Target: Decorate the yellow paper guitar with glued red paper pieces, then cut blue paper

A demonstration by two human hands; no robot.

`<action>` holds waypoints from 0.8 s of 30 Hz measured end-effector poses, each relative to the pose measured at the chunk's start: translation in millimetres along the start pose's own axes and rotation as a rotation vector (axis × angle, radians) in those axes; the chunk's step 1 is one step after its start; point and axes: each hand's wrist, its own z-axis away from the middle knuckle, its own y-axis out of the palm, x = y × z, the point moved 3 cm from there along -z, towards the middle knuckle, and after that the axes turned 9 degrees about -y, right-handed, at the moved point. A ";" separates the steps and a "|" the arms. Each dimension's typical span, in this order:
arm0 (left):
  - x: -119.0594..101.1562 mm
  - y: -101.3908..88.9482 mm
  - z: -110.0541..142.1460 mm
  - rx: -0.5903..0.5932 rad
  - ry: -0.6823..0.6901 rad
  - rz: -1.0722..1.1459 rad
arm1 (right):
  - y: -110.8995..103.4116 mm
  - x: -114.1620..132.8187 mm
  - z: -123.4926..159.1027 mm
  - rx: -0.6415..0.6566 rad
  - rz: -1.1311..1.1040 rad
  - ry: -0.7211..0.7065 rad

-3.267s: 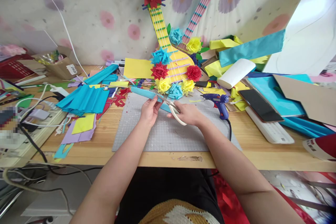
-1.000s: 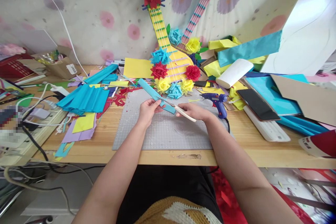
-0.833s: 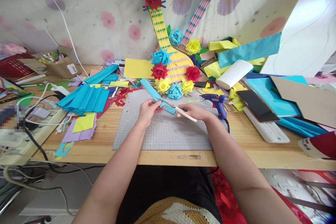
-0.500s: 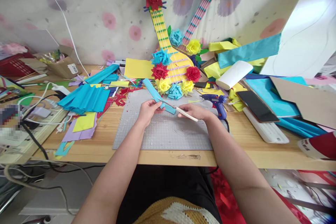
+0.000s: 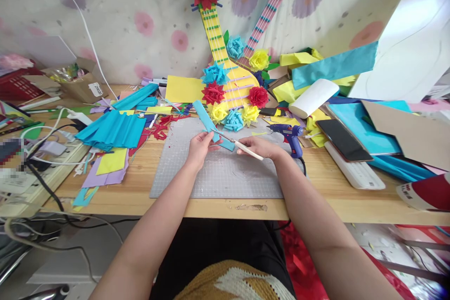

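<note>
My left hand [image 5: 199, 146] pinches a folded strip of light-blue paper [image 5: 206, 118] over the grey cutting mat [image 5: 218, 178]; the strip's far end points up and away. My right hand [image 5: 260, 146] is closed round the white handles of scissors [image 5: 239, 144], whose blades reach into the strip beside my left fingers. Whether the blades are apart is too small to tell.
A blue glue gun [image 5: 291, 137] lies right of my right hand. A yellow paper guitar with paper flowers [image 5: 230, 86] leans on the wall behind. Pleated blue paper [image 5: 112, 130] and scraps lie left; a phone [image 5: 342, 133], white keyboard [image 5: 353, 171] and paper sheets lie right.
The blue strip has swung from lying flat across the mat to pointing steeply away. The scissors have turned flatter, handles to the right, and stay at the strip.
</note>
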 end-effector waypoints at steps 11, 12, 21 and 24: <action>6.5 -1.1 -4.9 -0.047 0.150 -0.137 | 0.6 5.3 1.8 -0.022 0.113 -0.030; 7.0 -0.4 -4.4 -0.030 0.157 -0.147 | 0.9 5.0 1.5 -0.025 0.123 -0.035; 6.5 5.5 1.2 0.058 0.131 -0.196 | 2.7 6.9 1.1 -0.030 0.134 -0.089; 5.2 4.8 0.5 0.075 0.118 -0.200 | 1.5 8.1 2.5 -0.029 0.101 -0.072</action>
